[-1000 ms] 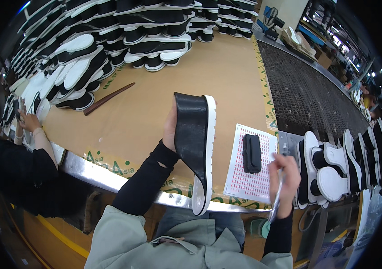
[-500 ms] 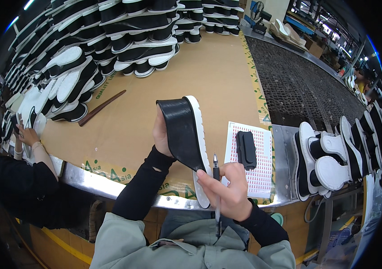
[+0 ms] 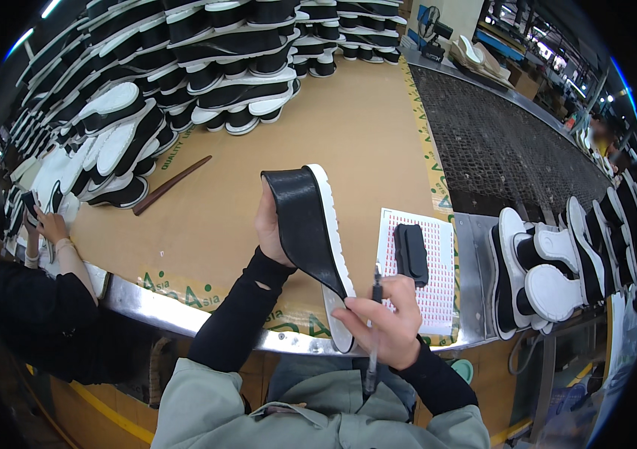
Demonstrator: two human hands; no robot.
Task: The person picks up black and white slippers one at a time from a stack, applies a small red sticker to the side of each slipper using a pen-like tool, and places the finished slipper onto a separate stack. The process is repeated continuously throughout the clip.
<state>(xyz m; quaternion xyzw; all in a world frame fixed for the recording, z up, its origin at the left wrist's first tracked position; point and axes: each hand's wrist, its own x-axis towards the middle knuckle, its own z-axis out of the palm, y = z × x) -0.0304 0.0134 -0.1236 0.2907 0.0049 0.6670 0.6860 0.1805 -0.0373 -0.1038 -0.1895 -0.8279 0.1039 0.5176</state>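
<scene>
A black wedge shoe sole point(image 3: 302, 221) with a white, notched bottom stands on edge over the near part of the table. My left hand point(image 3: 266, 224) is closed round its thick heel end, most of the fingers hidden behind the black side. Between the fingers of my right hand point(image 3: 392, 322) is a pen point(image 3: 378, 283) with a dark grip and clear barrel, its tip pointing away from me. That hand's thumb and forefinger are at the sole's white edge near the thin toe end; whether they pinch it I cannot tell.
A sheet of red-marked labels point(image 3: 439, 299) lies right, with a black oblong block point(image 3: 410, 254) on it. A brown stick point(image 3: 172, 185) lies left. Soles point(image 3: 244, 82) are stacked at the back; more soles point(image 3: 550, 288) stand right, beside a dark mesh conveyor point(image 3: 498, 127). A co-worker point(image 3: 34, 307) sits left.
My right hand has shifted slightly right and toward me, its fingers sliding along the sole's edge. The pen has tilted to the right. My left hand keeps its hold.
</scene>
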